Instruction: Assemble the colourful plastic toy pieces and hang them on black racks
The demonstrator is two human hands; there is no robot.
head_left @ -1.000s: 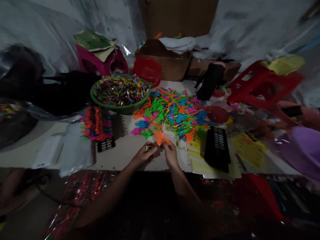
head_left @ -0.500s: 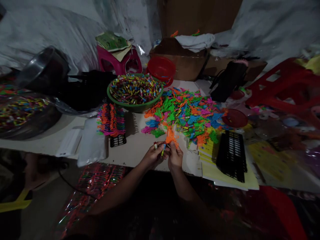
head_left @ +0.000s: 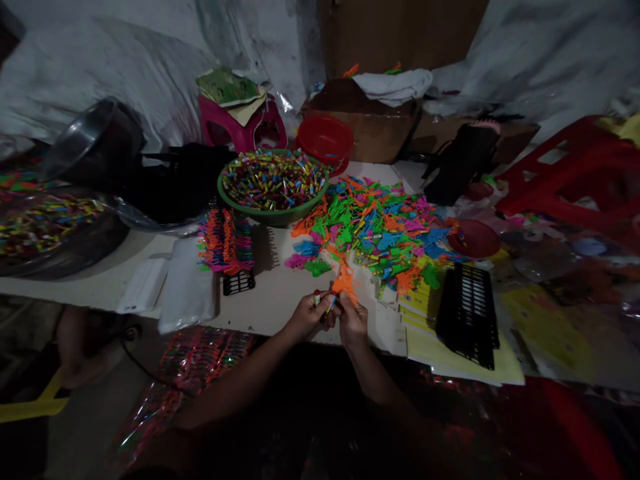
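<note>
Near the table's front edge, my left hand [head_left: 307, 316] is closed around small coloured sticks [head_left: 331, 303], one with a white and red end poking up by the thumb. Beside it, my right hand [head_left: 354, 323] pinches an orange plastic piece [head_left: 344, 279] shaped like a toy gun. The two hands meet at the lower end of that piece. Just beyond them spreads a heap of bright plastic pieces [head_left: 383, 223] in green, orange, blue and pink. A green basin [head_left: 273, 217] behind to the left holds many small coloured sticks.
Left of the hands stand a black rack [head_left: 239, 283] with rows of coloured pieces and a stack of clear bags [head_left: 187, 287]. Black racks [head_left: 466, 313] lie on yellow sheets [head_left: 463, 357] at right. Behind are a red bowl [head_left: 325, 137] and a cardboard box [head_left: 375, 130].
Both hands stay together with the orange piece, and the left fingers have curled closer around the sticks. The whole view has shifted slightly.
</note>
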